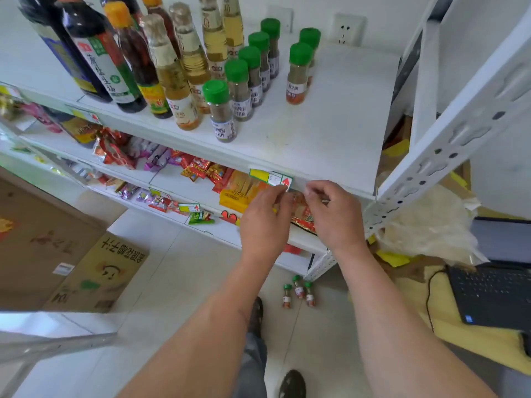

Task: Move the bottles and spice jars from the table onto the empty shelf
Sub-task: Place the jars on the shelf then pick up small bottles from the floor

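Several bottles [169,70] of sauce, oil and vinegar stand in rows at the left of the white shelf [339,130]. Beside them stand several green-capped spice jars [219,110], and two more jars [298,73] stand apart to the right. Three small green-capped jars [298,291] stand on the floor below. My left hand [265,222] pinches a price tag [271,178] on the shelf's front edge. My right hand [334,214] has its fingertips at the same edge, just right of the tag; what they hold I cannot tell.
Snack packets [201,168] fill the lower shelves. A perforated white upright [448,156] rises at the right. Cardboard boxes [94,274] sit on the floor at left. A laptop [494,297] lies on a yellow surface at right, beside a white plastic bag [431,225].
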